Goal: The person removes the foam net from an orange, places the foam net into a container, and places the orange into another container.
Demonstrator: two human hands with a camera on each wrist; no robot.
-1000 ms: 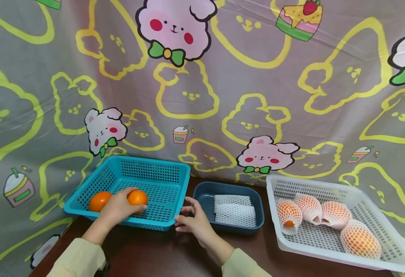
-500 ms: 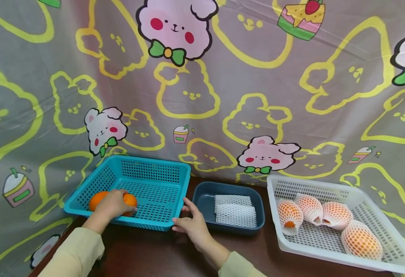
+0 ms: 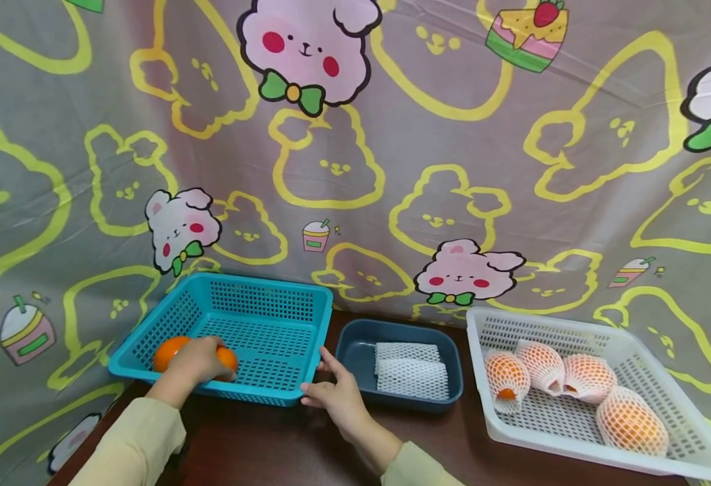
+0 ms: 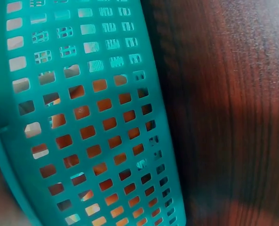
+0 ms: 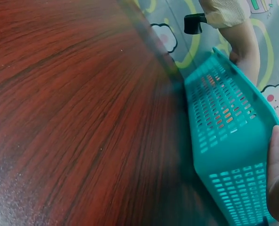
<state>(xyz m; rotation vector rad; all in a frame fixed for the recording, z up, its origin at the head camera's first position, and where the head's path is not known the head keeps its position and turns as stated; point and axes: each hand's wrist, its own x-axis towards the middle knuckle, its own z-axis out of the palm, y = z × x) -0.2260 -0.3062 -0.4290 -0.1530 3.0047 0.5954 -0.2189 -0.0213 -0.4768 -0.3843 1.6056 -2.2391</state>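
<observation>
In the head view, my left hand [image 3: 197, 361] reaches over the front rim of a teal perforated basket [image 3: 258, 334] and grips an orange [image 3: 228, 358], partly hidden by the fingers. A second orange [image 3: 169, 352] lies just to its left. My right hand [image 3: 340, 395] holds the basket's front right corner, thumb toward the front and fingers along the right side. In the right wrist view a digit of the right hand [image 5: 276, 157] lies against the basket's outer wall [image 5: 233, 155]. Through the basket wall [image 4: 97, 155] in the left wrist view, orange colour shows.
A dark blue tray [image 3: 355, 358] with white foam net sleeves [image 3: 413, 378] stands right of the basket. Further right is a white basket [image 3: 550, 425] with several net-wrapped oranges [image 3: 631, 422]. All stand on a dark wooden table [image 3: 258, 442] before a patterned cloth [image 3: 343, 135].
My left hand has carried the orange left, close to the other orange, and then stayed nearly still. My right hand has shifted slightly left at the basket corner.
</observation>
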